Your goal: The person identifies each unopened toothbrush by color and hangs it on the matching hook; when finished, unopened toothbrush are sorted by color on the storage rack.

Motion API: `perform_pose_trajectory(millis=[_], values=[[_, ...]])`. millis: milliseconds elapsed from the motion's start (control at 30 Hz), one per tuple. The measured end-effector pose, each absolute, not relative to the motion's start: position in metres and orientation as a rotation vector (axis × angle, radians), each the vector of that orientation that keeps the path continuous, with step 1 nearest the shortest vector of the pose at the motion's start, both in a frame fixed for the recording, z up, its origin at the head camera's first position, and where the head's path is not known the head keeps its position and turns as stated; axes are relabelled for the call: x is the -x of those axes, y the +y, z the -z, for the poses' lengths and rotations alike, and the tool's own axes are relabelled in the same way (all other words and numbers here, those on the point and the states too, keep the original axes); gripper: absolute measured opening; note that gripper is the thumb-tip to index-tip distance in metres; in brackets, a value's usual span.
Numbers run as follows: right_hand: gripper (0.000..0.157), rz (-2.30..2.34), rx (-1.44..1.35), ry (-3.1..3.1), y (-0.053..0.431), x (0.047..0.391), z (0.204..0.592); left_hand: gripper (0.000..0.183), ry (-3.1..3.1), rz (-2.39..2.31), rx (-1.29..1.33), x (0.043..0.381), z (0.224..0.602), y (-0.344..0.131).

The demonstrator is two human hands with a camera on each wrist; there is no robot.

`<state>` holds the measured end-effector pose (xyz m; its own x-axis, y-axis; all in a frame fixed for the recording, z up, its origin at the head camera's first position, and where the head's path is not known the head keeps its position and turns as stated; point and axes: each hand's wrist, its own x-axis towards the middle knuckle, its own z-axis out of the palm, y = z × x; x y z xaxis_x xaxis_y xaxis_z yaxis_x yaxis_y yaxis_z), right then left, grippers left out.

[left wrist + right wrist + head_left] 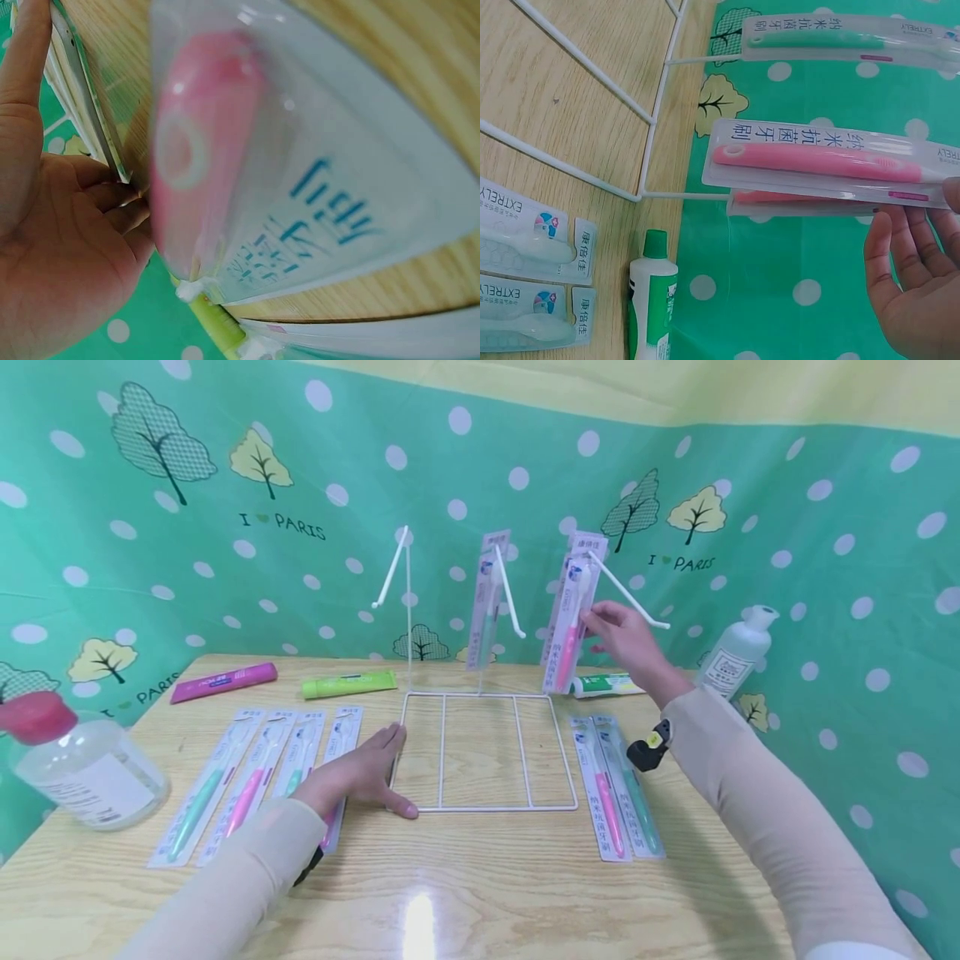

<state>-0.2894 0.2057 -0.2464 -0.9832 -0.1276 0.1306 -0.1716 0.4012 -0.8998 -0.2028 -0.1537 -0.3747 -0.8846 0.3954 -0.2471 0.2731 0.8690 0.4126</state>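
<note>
Right hand [628, 639] pinched a pink toothbrush [570, 635] at the right hook [632, 592] of the rack [480, 695], in front of another pack [780, 208]; the left hand [366, 770], fingers extended, rested against the base [487, 810]. Hanging seemed in hand; the next move probably called for seating it, then letting go.

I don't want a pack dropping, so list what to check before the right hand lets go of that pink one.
1. Left hand on rack: ok, at the left side of its base.
2. Pink pack secure in right hand: ok, pinched at its edge.
3. Pink pack threaded on right hook: cannot tell, the hole isn't clear.
4. Middle hook loaded: ok, green pack there.
5. Left hook loaded: not ok, bare.
</note>
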Motion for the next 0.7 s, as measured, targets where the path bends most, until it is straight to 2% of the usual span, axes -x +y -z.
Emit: perform_pose_trajectory(millis=[400,700], values=[[0.045,-1.608,-0.276,-2.644,0.212,0.291,0.248,0.130,2.714,-0.537,-0.494,0.202,0.374,-0.152],[0.043,-1.384,-0.208,-2.774,0.242,0.268,0.256,0.130,2.711,-0.549,-0.483,0.201,0.373,-0.151]])
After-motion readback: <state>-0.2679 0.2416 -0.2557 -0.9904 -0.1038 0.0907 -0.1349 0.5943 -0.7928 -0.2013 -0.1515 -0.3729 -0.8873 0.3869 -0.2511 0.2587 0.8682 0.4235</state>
